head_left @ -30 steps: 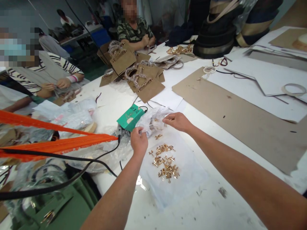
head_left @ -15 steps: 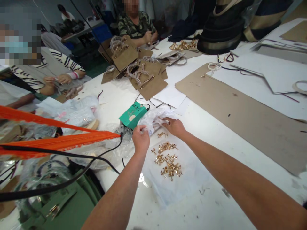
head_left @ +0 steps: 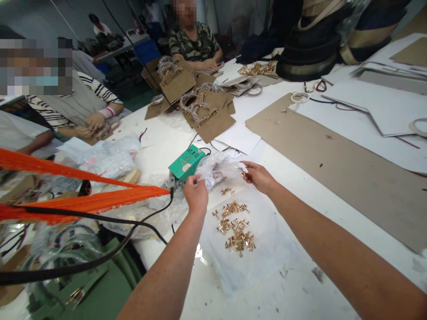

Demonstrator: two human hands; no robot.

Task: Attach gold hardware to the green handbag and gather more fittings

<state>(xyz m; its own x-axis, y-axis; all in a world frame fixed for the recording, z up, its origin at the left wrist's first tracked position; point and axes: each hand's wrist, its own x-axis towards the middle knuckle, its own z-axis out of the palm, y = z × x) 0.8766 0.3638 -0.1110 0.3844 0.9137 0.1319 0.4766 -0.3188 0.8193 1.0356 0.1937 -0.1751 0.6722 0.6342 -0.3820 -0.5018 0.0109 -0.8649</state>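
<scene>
A crumpled clear plastic bag (head_left: 220, 168) lies between my hands, beside a green box (head_left: 187, 162) with dark handwriting. My left hand (head_left: 196, 193) is closed on the bag's near left edge, thumb against fingers. At the bag's right side, my right hand (head_left: 258, 178) pinches a small gold metal fitting (head_left: 243, 174); its exact shape is partly hidden by the fingers. Below the hands, several gold metal fittings (head_left: 239, 240) lie in loose clusters on a thin translucent sheet (head_left: 230, 278).
Brown bag panels with wrapped handles (head_left: 213, 120) are piled ahead. An orange strap (head_left: 133, 195) and black cable (head_left: 100, 262) cross the left side, above green bag pieces (head_left: 96, 280). Long brown board (head_left: 316, 155) lies right. Two people (head_left: 196, 44) work across the table.
My right hand has moved right, out from the bag, and a gold fitting now shows in its fingers. My left hand stays at the bag.
</scene>
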